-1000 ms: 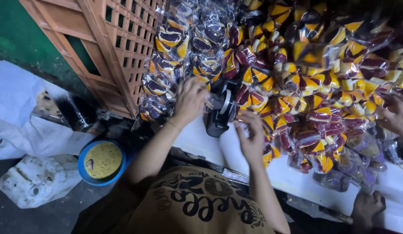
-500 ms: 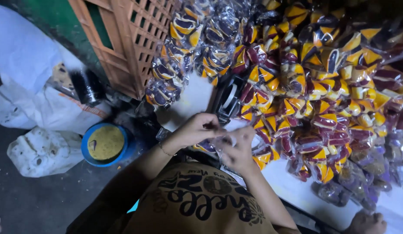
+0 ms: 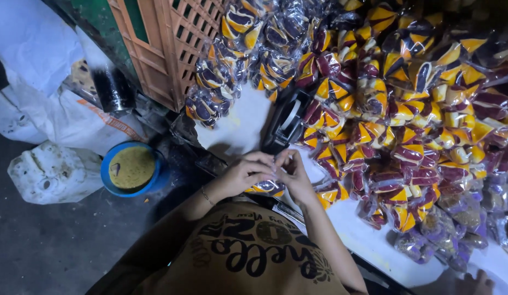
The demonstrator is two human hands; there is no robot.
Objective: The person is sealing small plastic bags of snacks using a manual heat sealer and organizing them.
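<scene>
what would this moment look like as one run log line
left hand on wrapped packet | right hand pinching its top | tape dispenser beyond hands | packet pile on white table

Single view only, from a head-worn camera, aimed steeply downward past the wearer's chest. Near range: left hand [image 3: 244, 176] and right hand [image 3: 295, 177] met just below frame centre, forearms running in from the bottom edge. White counter [image 3: 240, 123] crossing the frame diagonally, heaped wrapped packets [image 3: 407, 104] filling the upper right. Black tape dispenser [image 3: 289, 120] just above the hands. Orange crate [image 3: 166, 49] at top, blue bucket [image 3: 131, 168] and floor at left, farther below. No second view for overlap.
</scene>
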